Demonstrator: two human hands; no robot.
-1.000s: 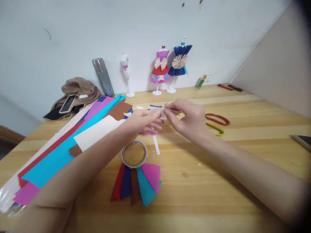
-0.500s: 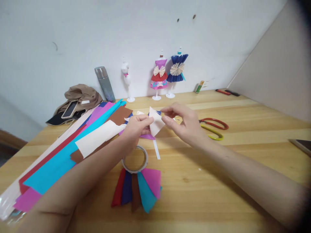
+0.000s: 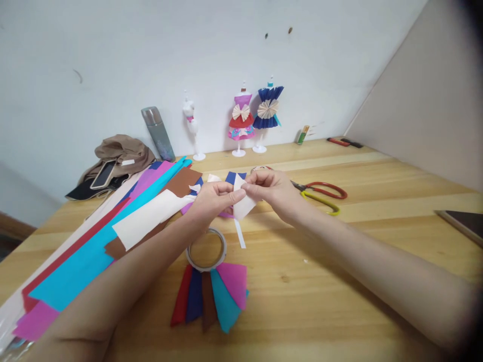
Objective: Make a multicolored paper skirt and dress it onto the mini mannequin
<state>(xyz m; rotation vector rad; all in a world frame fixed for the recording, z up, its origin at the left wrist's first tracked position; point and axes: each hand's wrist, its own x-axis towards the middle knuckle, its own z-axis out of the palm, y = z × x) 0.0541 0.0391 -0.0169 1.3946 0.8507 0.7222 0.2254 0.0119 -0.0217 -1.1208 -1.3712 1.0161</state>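
Observation:
Both hands hold one small piece of cream paper [image 3: 244,205] above the wooden table [image 3: 339,261]. My left hand [image 3: 213,199] pinches its left edge and my right hand [image 3: 272,191] pinches its top right, fingers closed. Just below the hands lie a roll of clear tape [image 3: 206,249] and a fan of folded coloured paper [image 3: 211,295] in red, blue, brown, cyan and pink. A thin white strip [image 3: 239,234] lies beside the tape.
Long sheets of coloured paper [image 3: 94,241] spread across the left. Red and yellow scissors [image 3: 320,195] lie to the right. At the back wall stand three small dress forms [image 3: 241,120], a steel flask [image 3: 158,133], a cloth with a phone [image 3: 113,163], and a tablet [image 3: 462,221] far right.
The cream paper went from flat between the hands to lifted, and both hands now pinch it closer together. The view has shifted slightly.

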